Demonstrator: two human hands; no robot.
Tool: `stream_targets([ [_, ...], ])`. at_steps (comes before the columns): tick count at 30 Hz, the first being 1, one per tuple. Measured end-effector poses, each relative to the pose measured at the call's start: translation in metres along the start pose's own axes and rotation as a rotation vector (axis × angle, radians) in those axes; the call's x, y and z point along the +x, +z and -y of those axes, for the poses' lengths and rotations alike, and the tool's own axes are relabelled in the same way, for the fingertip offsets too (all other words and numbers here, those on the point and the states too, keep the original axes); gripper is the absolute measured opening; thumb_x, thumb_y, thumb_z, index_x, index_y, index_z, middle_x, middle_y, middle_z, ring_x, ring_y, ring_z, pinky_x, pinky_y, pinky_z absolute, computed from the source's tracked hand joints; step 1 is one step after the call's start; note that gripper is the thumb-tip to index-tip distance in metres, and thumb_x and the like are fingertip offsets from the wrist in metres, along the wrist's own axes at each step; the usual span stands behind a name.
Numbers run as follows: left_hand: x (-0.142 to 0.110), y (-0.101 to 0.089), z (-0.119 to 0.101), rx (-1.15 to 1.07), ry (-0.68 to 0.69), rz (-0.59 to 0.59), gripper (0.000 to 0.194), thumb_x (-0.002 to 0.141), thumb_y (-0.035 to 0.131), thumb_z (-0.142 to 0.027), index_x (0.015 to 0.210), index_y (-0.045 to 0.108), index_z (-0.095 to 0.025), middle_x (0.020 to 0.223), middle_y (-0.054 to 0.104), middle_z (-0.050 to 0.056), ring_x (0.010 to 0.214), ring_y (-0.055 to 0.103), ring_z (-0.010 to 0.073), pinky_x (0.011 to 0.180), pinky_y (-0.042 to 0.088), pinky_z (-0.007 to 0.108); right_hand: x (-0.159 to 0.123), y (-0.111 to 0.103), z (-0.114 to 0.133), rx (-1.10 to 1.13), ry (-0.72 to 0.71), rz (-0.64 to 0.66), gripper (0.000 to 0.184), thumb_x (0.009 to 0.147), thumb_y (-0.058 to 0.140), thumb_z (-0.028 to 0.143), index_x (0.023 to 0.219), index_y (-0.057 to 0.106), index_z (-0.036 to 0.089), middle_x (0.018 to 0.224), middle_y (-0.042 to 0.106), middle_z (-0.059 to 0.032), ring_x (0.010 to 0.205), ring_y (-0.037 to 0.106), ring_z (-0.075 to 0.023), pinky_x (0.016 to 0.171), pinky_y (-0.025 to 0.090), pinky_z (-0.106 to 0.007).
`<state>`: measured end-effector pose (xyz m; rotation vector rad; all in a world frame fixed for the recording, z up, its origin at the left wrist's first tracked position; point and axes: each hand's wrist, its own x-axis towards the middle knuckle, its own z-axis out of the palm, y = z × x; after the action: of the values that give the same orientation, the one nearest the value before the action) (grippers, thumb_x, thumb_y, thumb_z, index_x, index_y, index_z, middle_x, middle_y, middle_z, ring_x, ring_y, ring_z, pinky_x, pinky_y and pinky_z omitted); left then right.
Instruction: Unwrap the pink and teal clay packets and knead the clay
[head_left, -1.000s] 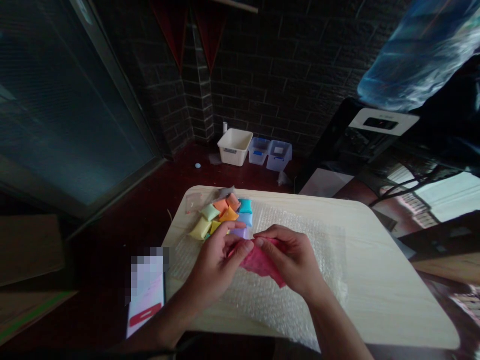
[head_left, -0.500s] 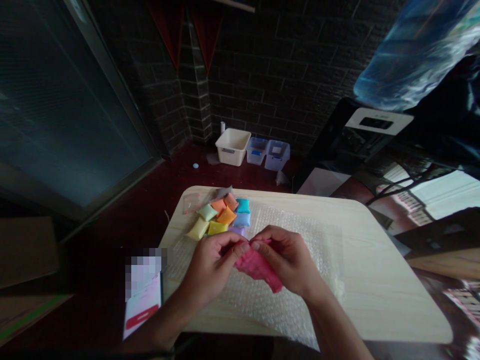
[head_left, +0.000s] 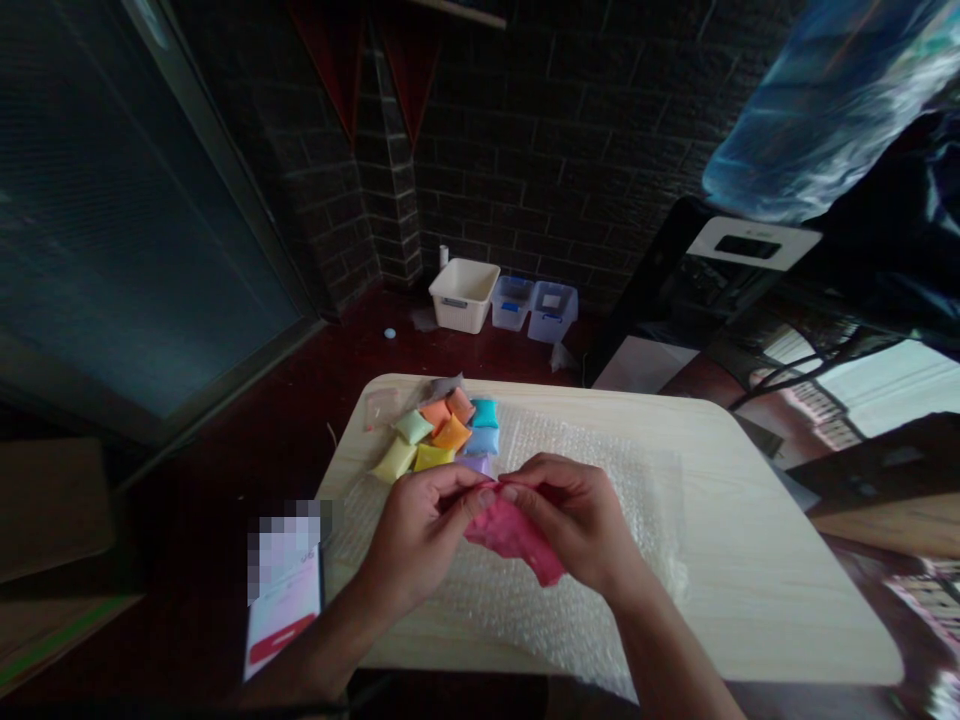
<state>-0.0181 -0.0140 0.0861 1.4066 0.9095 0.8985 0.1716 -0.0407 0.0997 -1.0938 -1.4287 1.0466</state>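
Note:
Between my hands hangs a soft, flattened, uneven piece of pink modelling clay (head_left: 516, 536), held above the bubble wrap (head_left: 600, 470). My left hand (head_left: 431, 525) pinches its upper edge between thumb and fingers. Close beside it, my right hand (head_left: 574, 520) grips the same edge, thumb tips almost touching. Part of the clay is hidden behind my right fingers. Beyond my left hand lies a cluster of several small pillow-shaped packets, among them a yellow packet (head_left: 433, 457), an orange packet (head_left: 452, 434), a teal packet (head_left: 484, 413) and a purple packet (head_left: 475, 464), partly covered by my hand.
A light wooden table (head_left: 780, 560) with rounded corners carries all this. A clear plastic bag (head_left: 382, 408) lies at its far left corner. A lit phone (head_left: 283, 600) is at the left edge. Against the wall stand a cream basket (head_left: 463, 298) and clear bins (head_left: 553, 312); a water dispenser (head_left: 675, 290) is right.
The pink clay stays pinched in both hands, with barely any finger movement. The whole view has shifted very slightly.

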Motion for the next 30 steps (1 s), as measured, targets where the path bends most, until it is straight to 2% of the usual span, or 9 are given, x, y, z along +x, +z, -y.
stream_targets([
  [4,0.0,0.002,-0.001,-0.031,0.002,0.006,0.018,0.093,0.07,-0.033,0.09,0.075,-0.016,0.078,0.071,0.003,0.072,0.065,0.0166,0.065,0.05,0.025,-0.001,0.001,-0.001,0.017,0.011,-0.033,0.01,0.09,0.076,0.026,0.091,0.083,0.02,0.081,0.077,-0.0063,0.072,0.07,-0.0171,0.064,0.056,-0.028],
  [9,0.0,0.004,-0.002,-0.099,-0.012,-0.002,0.02,0.094,0.069,-0.034,0.101,0.074,-0.016,0.089,0.074,0.006,0.08,0.067,0.0175,0.074,0.053,0.028,0.0,0.0,-0.003,0.046,0.037,-0.045,0.013,0.089,0.077,0.031,0.089,0.082,0.019,0.082,0.078,-0.0067,0.071,0.07,-0.0168,0.063,0.056,-0.028],
  [12,0.0,0.002,-0.004,-0.011,-0.001,-0.017,0.021,0.095,0.068,-0.034,0.094,0.077,-0.015,0.08,0.073,0.004,0.075,0.066,0.0174,0.068,0.051,0.027,0.0,0.001,-0.003,0.089,0.072,-0.019,0.023,0.087,0.08,0.031,0.107,0.079,0.02,0.085,0.077,-0.0055,0.071,0.07,-0.0157,0.061,0.056,-0.026],
  [14,-0.001,0.001,-0.005,0.042,0.017,-0.02,0.021,0.095,0.068,-0.034,0.093,0.078,-0.015,0.076,0.072,0.003,0.073,0.066,0.0175,0.066,0.05,0.026,0.0,0.002,-0.002,0.045,0.037,0.009,0.03,0.085,0.082,0.029,0.114,0.078,0.022,0.09,0.077,-0.0055,0.077,0.071,-0.0168,0.066,0.057,-0.028],
  [17,-0.002,0.0,-0.005,0.085,0.043,-0.025,0.021,0.095,0.068,-0.033,0.091,0.078,-0.016,0.072,0.07,0.002,0.07,0.065,0.0165,0.064,0.049,0.025,0.0,0.003,0.0,-0.038,-0.056,0.028,0.012,0.089,0.078,0.025,0.1,0.083,0.022,0.09,0.078,-0.0065,0.08,0.071,-0.0175,0.072,0.057,-0.03],
  [20,0.0,0.002,0.0,0.028,0.027,-0.012,0.021,0.095,0.068,-0.034,0.092,0.077,-0.015,0.075,0.071,0.002,0.07,0.064,0.0154,0.064,0.048,0.024,0.0,0.004,0.0,-0.077,-0.092,0.007,0.009,0.091,0.075,0.024,0.091,0.084,0.021,0.083,0.077,-0.0061,0.074,0.069,-0.0165,0.067,0.055,-0.029],
  [25,0.004,0.003,0.006,-0.161,-0.066,0.05,0.024,0.094,0.068,-0.036,0.105,0.074,-0.015,0.09,0.074,0.005,0.079,0.066,0.0173,0.074,0.053,0.027,-0.001,0.003,-0.004,-0.058,0.019,-0.054,0.013,0.093,0.072,0.029,0.095,0.079,0.018,0.087,0.076,-0.0078,0.075,0.069,-0.0174,0.064,0.055,-0.028],
  [28,0.003,0.002,0.004,-0.045,-0.04,0.052,0.022,0.094,0.069,-0.035,0.095,0.075,-0.015,0.084,0.073,0.005,0.076,0.064,0.0176,0.069,0.05,0.026,-0.001,0.002,-0.003,-0.016,0.062,0.027,0.022,0.092,0.073,0.03,0.11,0.075,0.018,0.088,0.075,-0.006,0.072,0.067,-0.0156,0.058,0.053,-0.025],
  [30,0.002,0.001,0.001,0.065,-0.008,0.039,0.022,0.094,0.068,-0.034,0.086,0.075,-0.014,0.077,0.071,0.004,0.072,0.062,0.017,0.065,0.046,0.025,0.0,0.002,-0.001,-0.067,0.033,0.075,0.022,0.092,0.073,0.028,0.113,0.076,0.019,0.088,0.075,-0.0053,0.075,0.068,-0.0157,0.061,0.052,-0.025],
])
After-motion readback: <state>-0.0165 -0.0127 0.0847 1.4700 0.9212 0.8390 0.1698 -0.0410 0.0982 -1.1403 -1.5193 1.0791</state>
